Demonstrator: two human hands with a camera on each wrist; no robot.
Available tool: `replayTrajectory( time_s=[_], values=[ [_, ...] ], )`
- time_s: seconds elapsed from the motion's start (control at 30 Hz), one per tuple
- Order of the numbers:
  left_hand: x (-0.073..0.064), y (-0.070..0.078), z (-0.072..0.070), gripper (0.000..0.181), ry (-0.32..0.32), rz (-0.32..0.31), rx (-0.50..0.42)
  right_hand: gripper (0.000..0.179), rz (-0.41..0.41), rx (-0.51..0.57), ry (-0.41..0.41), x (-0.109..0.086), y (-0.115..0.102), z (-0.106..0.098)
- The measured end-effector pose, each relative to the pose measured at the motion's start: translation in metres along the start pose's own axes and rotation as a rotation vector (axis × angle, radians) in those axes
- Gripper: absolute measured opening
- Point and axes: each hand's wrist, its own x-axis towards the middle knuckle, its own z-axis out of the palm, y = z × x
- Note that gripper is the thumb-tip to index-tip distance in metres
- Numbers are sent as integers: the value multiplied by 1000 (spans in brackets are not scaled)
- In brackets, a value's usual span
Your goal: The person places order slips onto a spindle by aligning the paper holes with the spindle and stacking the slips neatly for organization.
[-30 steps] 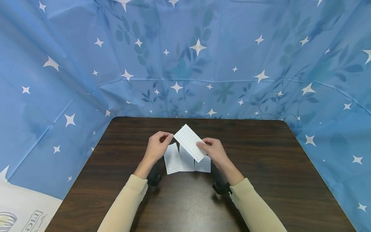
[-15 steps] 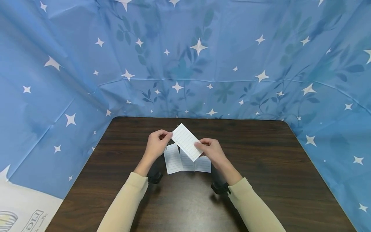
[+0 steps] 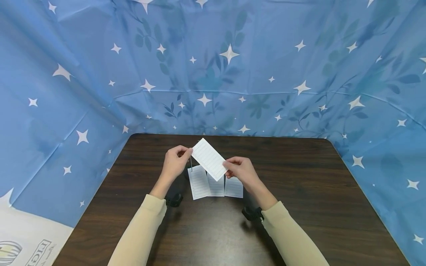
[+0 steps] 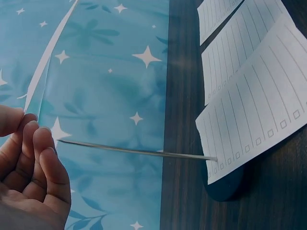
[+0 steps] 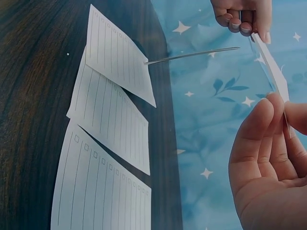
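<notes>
Between both hands is a lined paper slip (image 3: 209,159), tilted and lifted over the table. My left hand (image 3: 173,162) pinches its left corner between thumb and fingertips. At the lower right end, my right hand (image 3: 244,171) pinches it with the thumb on top. A thin metal spike (image 4: 134,151) rises through the end of the leftmost lined slip (image 3: 199,183), its tip just below the left fingers. Part of a dark rounded base (image 4: 225,187) shows under that slip. Two more slips, a middle one (image 3: 216,186) and a right one (image 3: 234,187), lie beside it.
The dark wood-grain table (image 3: 316,184) reaches back to a blue star-patterned cloth (image 3: 253,66). A white printed sheet (image 3: 33,236) is at the lower left, beyond the table edge. Black wrist cameras sit on both wrists.
Both hands have carried the paper slip up and to the left, the left hand rising most at the end. The spike now shows below the left hand. The slips on the table stay put.
</notes>
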Motion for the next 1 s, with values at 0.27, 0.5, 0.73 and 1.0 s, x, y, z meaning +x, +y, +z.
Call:
replayTrajectory(
  time_s=[0.27,0.5,0.73,1.0],
  values=[
    [6,-3,-5,24,19,7,0,28,-20,10,-10,12,8,3],
    [11,-8,-8,24,27,-10,-19,25,-20,30,-21,14,4,9],
    [16,-14,-9,25,39,-49,-16,24,3,84,-33,19,3,17],
    [18,-17,-9,27,32,-85,-19,24,47,59,-25,21,4,19]
  ],
)
